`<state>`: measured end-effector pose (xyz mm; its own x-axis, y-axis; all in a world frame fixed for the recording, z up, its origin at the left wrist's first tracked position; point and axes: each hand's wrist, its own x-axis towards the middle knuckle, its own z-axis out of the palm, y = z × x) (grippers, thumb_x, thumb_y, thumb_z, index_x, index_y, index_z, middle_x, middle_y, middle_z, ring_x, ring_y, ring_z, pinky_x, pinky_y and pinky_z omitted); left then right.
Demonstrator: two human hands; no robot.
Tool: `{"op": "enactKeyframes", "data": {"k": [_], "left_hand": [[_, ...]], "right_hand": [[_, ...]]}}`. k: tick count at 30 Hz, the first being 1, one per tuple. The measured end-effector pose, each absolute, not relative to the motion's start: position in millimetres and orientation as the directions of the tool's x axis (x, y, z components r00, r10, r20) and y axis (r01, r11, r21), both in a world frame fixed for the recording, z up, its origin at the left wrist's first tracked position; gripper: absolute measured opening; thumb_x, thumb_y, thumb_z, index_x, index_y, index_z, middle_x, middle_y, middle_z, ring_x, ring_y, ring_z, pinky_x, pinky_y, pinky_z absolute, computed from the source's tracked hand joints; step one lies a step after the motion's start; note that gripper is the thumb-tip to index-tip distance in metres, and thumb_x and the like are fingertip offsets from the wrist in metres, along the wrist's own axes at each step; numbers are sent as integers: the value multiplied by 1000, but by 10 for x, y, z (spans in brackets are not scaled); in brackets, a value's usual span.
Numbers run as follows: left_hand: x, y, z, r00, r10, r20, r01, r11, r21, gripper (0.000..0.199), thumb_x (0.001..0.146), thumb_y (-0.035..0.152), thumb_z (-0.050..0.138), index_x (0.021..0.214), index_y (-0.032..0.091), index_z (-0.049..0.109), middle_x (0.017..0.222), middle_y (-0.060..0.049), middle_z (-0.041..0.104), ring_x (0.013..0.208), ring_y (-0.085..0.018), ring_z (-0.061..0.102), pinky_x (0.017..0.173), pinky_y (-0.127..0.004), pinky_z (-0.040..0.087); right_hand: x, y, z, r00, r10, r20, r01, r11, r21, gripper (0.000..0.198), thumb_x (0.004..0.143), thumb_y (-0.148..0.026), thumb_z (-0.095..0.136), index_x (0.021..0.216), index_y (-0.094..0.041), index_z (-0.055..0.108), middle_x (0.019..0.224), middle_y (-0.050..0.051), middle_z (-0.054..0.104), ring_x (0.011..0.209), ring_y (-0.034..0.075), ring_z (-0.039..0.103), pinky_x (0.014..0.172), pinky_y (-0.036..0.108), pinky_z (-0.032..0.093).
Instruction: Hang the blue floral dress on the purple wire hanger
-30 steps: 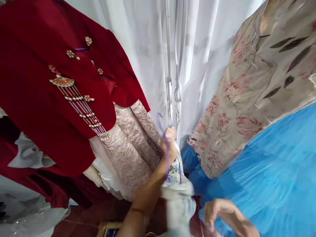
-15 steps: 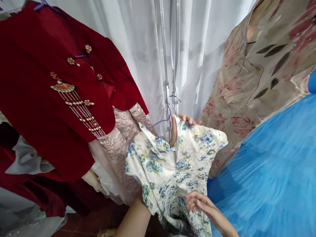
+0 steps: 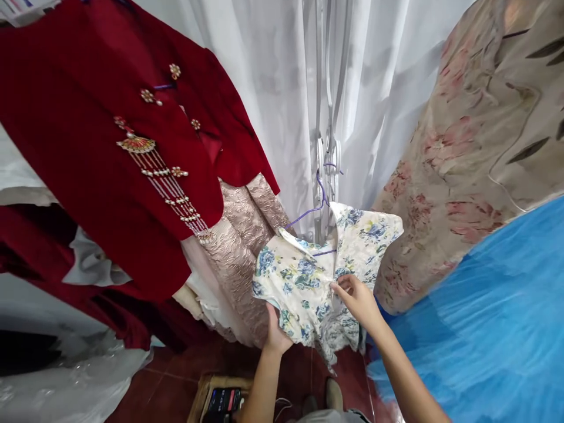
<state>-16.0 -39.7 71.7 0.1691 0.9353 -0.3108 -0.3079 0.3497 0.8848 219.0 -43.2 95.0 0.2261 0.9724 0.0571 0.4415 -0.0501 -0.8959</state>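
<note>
A white short-sleeved dress with blue and yellow flowers [image 3: 304,279] hangs from a purple wire hanger [image 3: 307,214] in the middle of the view. At its left side, below the sleeve, my left hand [image 3: 278,335] grips the cloth, thumb in front and the other fingers hidden behind. My right hand [image 3: 358,299] pinches the front closure at the chest between thumb and fingertips. Whether a zip pull is in that pinch is too small to tell. The dress's lower part bunches and falls away below my hands.
A dark red jacket [image 3: 88,158] with beaded brooches hangs at left over a pink brocade skirt [image 3: 242,235]. At right are a beige floral garment [image 3: 423,194] and blue tulle [image 3: 497,329]. White curtains [image 3: 259,70] stand behind. A wooden box [image 3: 200,399] with a phone-like device sits on the tiled floor.
My left hand has come out from inside the neckline and down to the dress's left side. My right hand has risen from the skirt to the chest closure. The view has shifted.
</note>
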Motion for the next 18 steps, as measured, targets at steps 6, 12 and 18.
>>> {"op": "enactKeyframes", "data": {"k": [6,12,18], "left_hand": [[-196,-543,516,-24,942,-336,-317,312,896,61,52,55,92,99,23,72,115,-12,75,123,-34,65,111,-46,47],[-243,-465,505,-268,926,-264,-260,194,946,48,69,46,85,107,20,69,123,-12,72,127,-31,62,112,-41,46],[-352,-383,476,-283,922,-265,-205,211,956,53,71,46,83,112,16,68,123,-14,71,128,-34,60,110,-45,46]], "right_hand": [[1985,-158,945,215,974,77,618,-75,-783,23,87,-42,51,88,-21,63,65,3,66,65,24,63,61,30,38],[1813,-193,901,211,972,98,540,-32,-841,20,84,-40,55,81,-21,59,59,0,62,58,20,61,59,28,38],[1666,-180,938,208,965,159,504,33,-863,23,85,-43,57,84,-21,59,58,0,62,56,20,59,58,28,37]]}}
